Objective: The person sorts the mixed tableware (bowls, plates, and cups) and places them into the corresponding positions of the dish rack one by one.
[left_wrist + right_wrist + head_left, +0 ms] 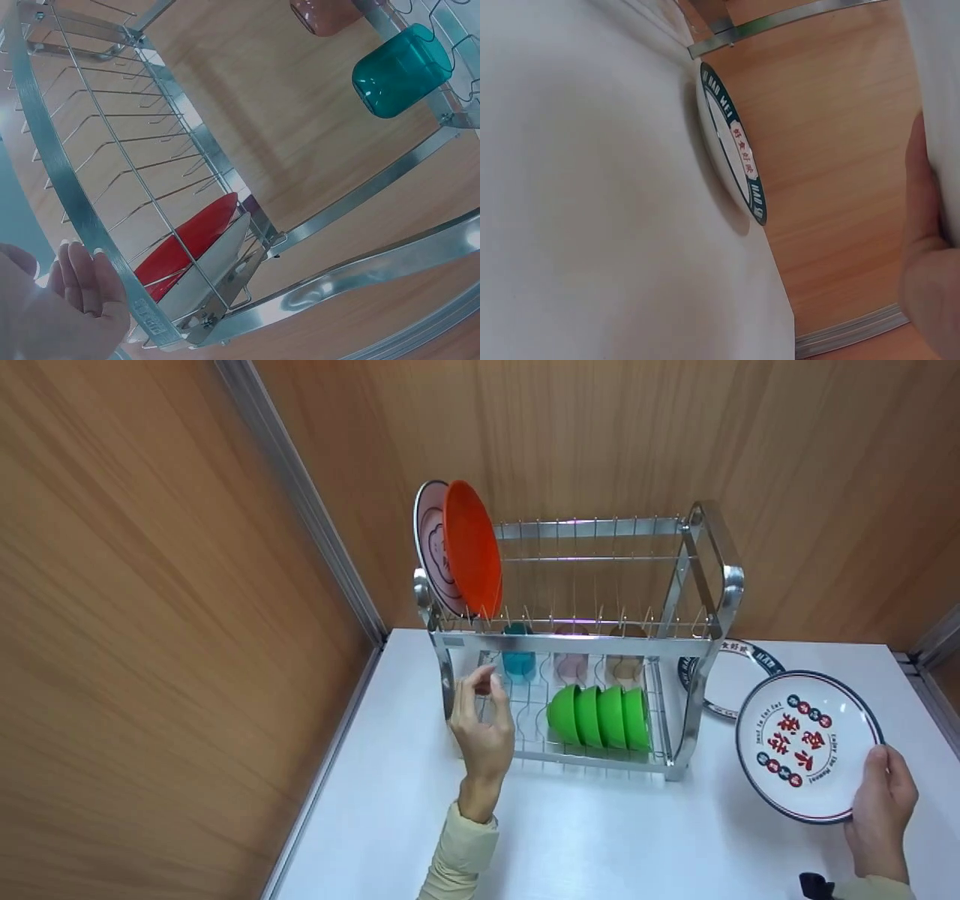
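My right hand [886,804] grips the right edge of a white plate [810,746] with a dark blue rim and red characters, thumb on its face, above the table. In the right wrist view only part of this plate [943,112] and of my hand [934,281] shows. My left hand [484,731] is raised at the front left of the two-tier metal dish rack [570,645], fingers loosely bent, holding nothing. In the upper tier's left end stand an orange-red plate [472,551] and a patterned plate [431,540], close together.
Several green bowls [598,718] stand on edge in a row on the lower tier. Behind them are a teal cup [518,660], a pinkish cup [571,664] and a brownish cup [624,666]. A green-rimmed plate [731,142] lies on the white table [600,832], right of the rack.
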Available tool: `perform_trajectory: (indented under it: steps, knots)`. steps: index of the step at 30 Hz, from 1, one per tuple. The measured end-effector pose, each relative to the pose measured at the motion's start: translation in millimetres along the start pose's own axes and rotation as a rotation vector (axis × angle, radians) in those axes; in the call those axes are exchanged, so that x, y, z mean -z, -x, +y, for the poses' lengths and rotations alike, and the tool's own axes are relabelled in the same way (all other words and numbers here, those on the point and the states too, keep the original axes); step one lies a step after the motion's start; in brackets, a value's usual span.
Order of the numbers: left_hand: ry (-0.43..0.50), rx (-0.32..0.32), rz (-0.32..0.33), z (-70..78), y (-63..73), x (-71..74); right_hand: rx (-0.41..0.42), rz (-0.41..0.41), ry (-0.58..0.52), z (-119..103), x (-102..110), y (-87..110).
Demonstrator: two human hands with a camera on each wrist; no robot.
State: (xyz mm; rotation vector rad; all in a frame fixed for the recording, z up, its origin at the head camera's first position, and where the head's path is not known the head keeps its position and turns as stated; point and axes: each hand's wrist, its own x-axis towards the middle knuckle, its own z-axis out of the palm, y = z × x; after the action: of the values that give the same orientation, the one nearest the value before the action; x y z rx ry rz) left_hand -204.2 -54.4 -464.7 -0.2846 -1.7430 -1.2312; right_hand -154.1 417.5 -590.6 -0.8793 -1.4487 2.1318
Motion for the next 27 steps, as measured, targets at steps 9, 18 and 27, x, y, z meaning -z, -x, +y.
perform_trajectory:
  steps: [9, 18, 27]
  knots:
    - [0.027, 0.023, -0.036, -0.6, 28.9, -4.5, 0.015, -0.109, -0.004, -4, -7, 16.6]
    - [0.06, 0.053, -0.087, -0.1, 55.3, -13.7, 0.027, -0.148, 0.061, 0, -21, 33.0]
    - [0.099, 0.1, -0.162, 7.4, 76.2, -20.9, 0.09, -0.205, 0.1, 3, -38, 48.8]
